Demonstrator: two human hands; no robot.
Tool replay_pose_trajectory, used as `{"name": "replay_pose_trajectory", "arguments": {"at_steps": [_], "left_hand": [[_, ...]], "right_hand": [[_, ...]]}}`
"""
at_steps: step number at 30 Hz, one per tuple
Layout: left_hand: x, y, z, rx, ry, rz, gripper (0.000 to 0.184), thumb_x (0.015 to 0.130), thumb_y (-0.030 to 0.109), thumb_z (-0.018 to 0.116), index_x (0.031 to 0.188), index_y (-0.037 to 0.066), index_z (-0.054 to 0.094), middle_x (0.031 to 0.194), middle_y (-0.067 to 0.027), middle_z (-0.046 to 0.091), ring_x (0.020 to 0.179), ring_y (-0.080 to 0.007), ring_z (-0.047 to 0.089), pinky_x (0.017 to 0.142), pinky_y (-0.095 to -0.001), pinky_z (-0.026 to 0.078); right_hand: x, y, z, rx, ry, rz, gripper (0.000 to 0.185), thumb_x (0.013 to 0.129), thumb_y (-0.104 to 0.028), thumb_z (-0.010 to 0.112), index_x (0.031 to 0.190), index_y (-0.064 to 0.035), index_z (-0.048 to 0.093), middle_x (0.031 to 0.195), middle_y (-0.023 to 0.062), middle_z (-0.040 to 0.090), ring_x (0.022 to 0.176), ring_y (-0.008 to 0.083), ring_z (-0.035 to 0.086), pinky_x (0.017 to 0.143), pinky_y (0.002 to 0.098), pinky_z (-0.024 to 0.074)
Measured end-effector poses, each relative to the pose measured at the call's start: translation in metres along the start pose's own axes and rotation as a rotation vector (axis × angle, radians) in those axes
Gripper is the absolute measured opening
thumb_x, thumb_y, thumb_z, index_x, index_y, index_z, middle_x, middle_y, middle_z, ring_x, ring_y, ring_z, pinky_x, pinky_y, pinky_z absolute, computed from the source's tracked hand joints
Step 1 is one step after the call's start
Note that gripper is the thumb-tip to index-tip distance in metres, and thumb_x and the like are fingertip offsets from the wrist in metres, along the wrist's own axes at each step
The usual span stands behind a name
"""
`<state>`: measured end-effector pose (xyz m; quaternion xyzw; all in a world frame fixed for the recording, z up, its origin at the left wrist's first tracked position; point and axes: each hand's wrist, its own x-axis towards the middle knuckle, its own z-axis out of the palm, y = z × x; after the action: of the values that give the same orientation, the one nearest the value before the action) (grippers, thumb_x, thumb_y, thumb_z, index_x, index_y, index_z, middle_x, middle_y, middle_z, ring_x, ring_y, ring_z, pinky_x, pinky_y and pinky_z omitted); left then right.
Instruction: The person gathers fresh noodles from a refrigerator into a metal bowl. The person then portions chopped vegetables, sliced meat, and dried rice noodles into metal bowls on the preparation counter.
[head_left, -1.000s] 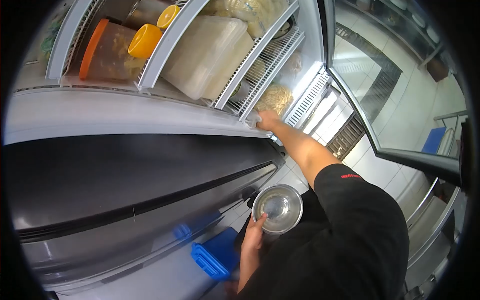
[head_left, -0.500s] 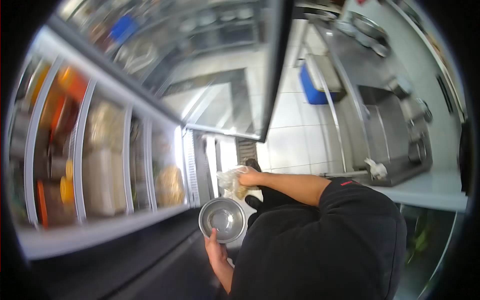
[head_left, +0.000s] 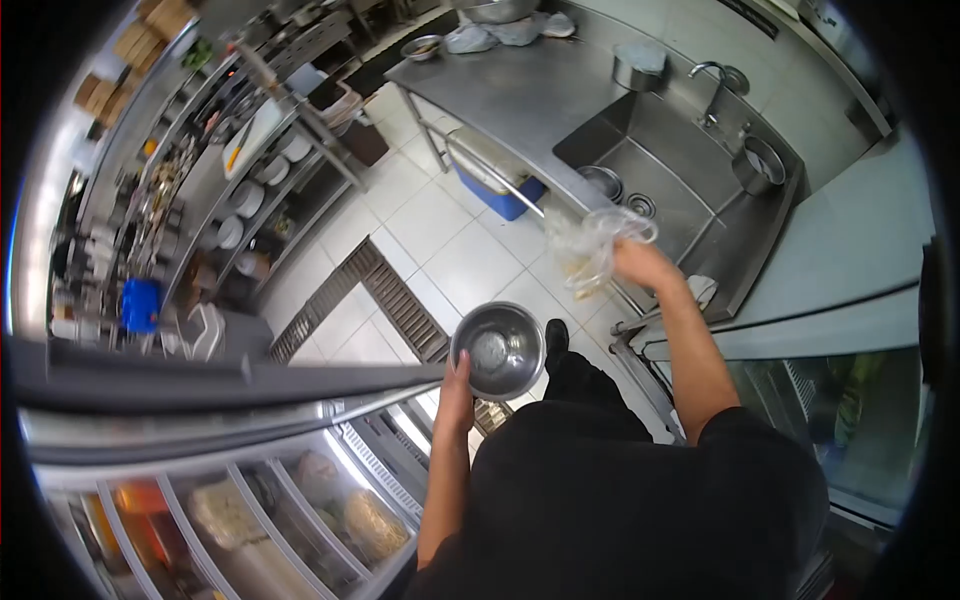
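My left hand (head_left: pixel 457 400) grips the rim of a round metal bowl (head_left: pixel 497 350), thumb over the edge. The bowl looks bare inside, and I hold it level in front of my body. Off to the right, my right hand (head_left: pixel 642 264) is closed on a clear plastic bag (head_left: pixel 590 250) with something pale yellowish low inside it; what that is I cannot make out. The bag hangs by the near edge of the steel sink (head_left: pixel 660 150), apart from the bowl.
A fridge (head_left: pixel 250 490) with stocked shelves stands at lower left, its door ajar. Ahead are a floor drain grate (head_left: pixel 400 290), a blue cooler (head_left: pixel 505 200) under the steel counter (head_left: pixel 500 80), and a rack of dishes (head_left: pixel 240 210). A pot (head_left: pixel 757 165) stands by the sink.
My body and view have turned right, away from the fridge toward the sink. My right hand has carried the bag up and to the right. The bowl stays in my left hand.
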<state>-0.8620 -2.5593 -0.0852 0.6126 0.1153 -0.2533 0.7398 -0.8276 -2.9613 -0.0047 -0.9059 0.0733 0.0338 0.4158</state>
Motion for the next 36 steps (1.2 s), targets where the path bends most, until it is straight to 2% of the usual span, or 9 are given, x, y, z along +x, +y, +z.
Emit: {"name": "replay_pose_trajectory", "arguments": {"at_steps": [4,14,18,19,26,27,30,32,36], "left_hand": [[0.118,0.041,0.056,0.041,0.096,-0.067,0.074,0.103,0.048,0.049,0.149,-0.010,0.035,0.149,-0.0232,0.046,0.140,-0.0302,0.042,0.116,-0.0387,0.032],[0.361,0.176,0.205,0.065,0.036,0.100,0.051,0.104,0.029,0.047,0.150,0.008,0.034,0.141,-0.0144,0.051,0.120,-0.0312,0.059,0.091,-0.0498,0.054],[0.453,0.188,0.234,0.223,-0.067,0.081,0.048,0.102,0.021,0.048,0.146,0.006,0.036,0.135,-0.0172,0.054,0.112,-0.0318,0.063,0.082,-0.0489,0.059],[0.483,0.178,0.237,0.212,-0.058,0.155,0.048,0.097,0.020,0.051,0.141,0.000,0.044,0.115,-0.0177,0.063,0.091,-0.0266,0.068,0.065,-0.0361,0.058],[0.609,0.172,0.225,0.420,-0.126,0.085,0.044,0.095,0.023,0.060,0.130,-0.002,0.052,0.107,-0.0152,0.066,0.087,-0.0228,0.068,0.059,-0.0331,0.057],[0.609,0.184,0.220,0.416,-0.173,0.017,0.049,0.095,0.023,0.063,0.135,-0.002,0.049,0.118,-0.0187,0.062,0.102,-0.0275,0.065,0.076,-0.0385,0.058],[0.595,0.207,0.212,0.887,0.299,0.800,0.058,0.093,0.024,0.067,0.141,0.001,0.045,0.135,-0.0217,0.053,0.124,-0.0337,0.053,0.102,-0.0469,0.048],[0.536,0.251,0.230,0.484,-0.157,0.648,0.082,0.087,0.030,0.077,0.152,0.004,0.034,0.152,-0.0225,0.037,0.143,-0.0351,0.034,0.115,-0.0501,0.033],[0.468,0.285,0.266,0.322,-1.102,0.382,0.110,0.077,0.035,0.086,0.159,0.010,0.017,0.160,-0.0124,0.026,0.147,-0.0285,0.029,0.116,-0.0502,0.034]], "right_hand": [[0.032,0.007,-0.083,0.334,0.160,0.056,0.038,0.090,-0.022,0.069,0.122,-0.0030,0.064,0.122,0.0110,0.068,0.117,0.0230,0.062,0.101,0.0338,0.0461],[0.120,0.032,-0.166,1.344,0.347,-0.079,0.039,0.091,0.005,0.067,0.129,-0.0004,0.057,0.125,0.0104,0.064,0.117,0.0239,0.061,0.102,0.0376,0.0499],[0.138,0.031,-0.169,1.315,0.399,-0.054,0.040,0.091,0.005,0.066,0.130,-0.0013,0.056,0.125,0.0106,0.063,0.117,0.0235,0.061,0.102,0.0367,0.0501],[0.141,0.029,-0.167,1.300,0.420,-0.032,0.040,0.091,0.005,0.066,0.130,-0.0012,0.056,0.125,0.0106,0.063,0.117,0.0234,0.061,0.102,0.0366,0.0502],[0.191,0.000,-0.158,1.044,0.668,0.233,0.035,0.089,0.001,0.071,0.122,-0.0016,0.061,0.119,0.0102,0.065,0.107,0.0193,0.063,0.089,0.0354,0.0521],[0.200,-0.015,-0.157,1.010,0.684,0.313,0.035,0.089,0.001,0.071,0.122,-0.0015,0.062,0.117,0.0099,0.066,0.104,0.0184,0.064,0.086,0.0344,0.0524],[0.227,-0.052,-0.159,0.937,0.697,0.471,0.035,0.088,-0.001,0.073,0.121,-0.0010,0.062,0.110,0.0087,0.068,0.096,0.0153,0.065,0.078,0.0317,0.0526],[0.242,-0.058,-0.155,0.933,0.663,0.481,0.035,0.087,-0.001,0.074,0.120,-0.0008,0.062,0.105,0.0072,0.068,0.089,0.0130,0.064,0.074,0.0302,0.0520],[0.294,-0.070,-0.145,0.970,0.445,0.422,0.033,0.088,-0.006,0.073,0.119,-0.0010,0.063,0.102,0.0047,0.068,0.081,0.0100,0.061,0.071,0.0283,0.0508]]}}
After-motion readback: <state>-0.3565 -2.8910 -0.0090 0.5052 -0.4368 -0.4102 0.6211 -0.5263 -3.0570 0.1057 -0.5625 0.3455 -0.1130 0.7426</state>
